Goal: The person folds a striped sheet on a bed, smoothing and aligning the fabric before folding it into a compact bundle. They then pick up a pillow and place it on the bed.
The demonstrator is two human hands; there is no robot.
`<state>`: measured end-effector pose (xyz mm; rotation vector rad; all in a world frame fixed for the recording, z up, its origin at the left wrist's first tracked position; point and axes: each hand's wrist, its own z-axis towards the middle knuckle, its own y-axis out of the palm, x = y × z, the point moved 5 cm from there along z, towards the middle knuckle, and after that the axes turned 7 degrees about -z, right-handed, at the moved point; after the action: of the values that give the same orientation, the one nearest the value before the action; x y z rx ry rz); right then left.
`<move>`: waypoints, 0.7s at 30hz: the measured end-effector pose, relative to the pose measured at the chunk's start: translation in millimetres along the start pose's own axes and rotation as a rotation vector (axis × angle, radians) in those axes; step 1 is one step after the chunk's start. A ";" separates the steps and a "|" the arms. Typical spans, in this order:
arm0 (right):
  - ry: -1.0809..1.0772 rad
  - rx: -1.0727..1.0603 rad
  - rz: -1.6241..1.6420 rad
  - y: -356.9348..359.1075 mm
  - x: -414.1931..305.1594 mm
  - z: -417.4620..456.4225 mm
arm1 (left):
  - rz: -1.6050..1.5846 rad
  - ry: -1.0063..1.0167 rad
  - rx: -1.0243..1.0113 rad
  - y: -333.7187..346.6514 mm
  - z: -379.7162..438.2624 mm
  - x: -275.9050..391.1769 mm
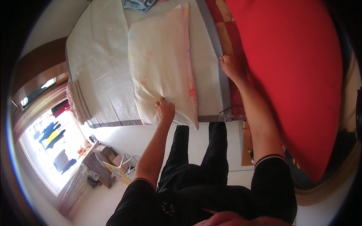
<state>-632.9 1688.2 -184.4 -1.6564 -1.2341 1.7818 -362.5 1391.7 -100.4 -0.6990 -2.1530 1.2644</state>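
Note:
A cream pillow (161, 62) with faint reddish flower prints and a pink edge lies on a pale bed mat (104, 70) with a grey border. My left hand (165, 110) is on its near end, the fingers curled against the cloth, which creases around the fingertips. One pillow corner overhangs the bed's near edge. Further right, my right hand (233, 67) is closed on the mat's grey border (210, 34). Beneath that border shows a red and tan patterned bed cover (226, 36). Eyeglasses (232, 115) seem to lie at the bed's near right corner.
A large red cloth-covered panel (297, 70) rises close beside my right arm. Folded cloth (77, 103) sits at the bed's left edge, and denim clothing (139, 4) at the far side. A cabinet (99, 166) and a folding stand (128, 165) are on the left, near a bright window.

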 end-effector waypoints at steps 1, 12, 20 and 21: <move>0.013 -0.005 0.005 0.1 3.3 -0.1 | -0.005 0.003 -0.018 1.2 -1.6 3.5; -0.046 -0.010 -0.120 -11.8 3.3 5.0 | -0.170 0.224 -0.122 -32.0 -2.4 -4.9; 0.098 -0.141 -0.197 -11.5 7.0 9.0 | -0.176 0.254 0.327 -110.1 55.4 -64.7; 0.135 -0.181 -0.196 -10.9 7.1 12.1 | -0.138 0.169 0.383 -113.4 63.1 -77.7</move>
<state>-648.6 1695.7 -180.9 -1.6571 -1.4754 1.4554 -367.5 1253.1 -40.2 -0.4693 -1.7246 1.4324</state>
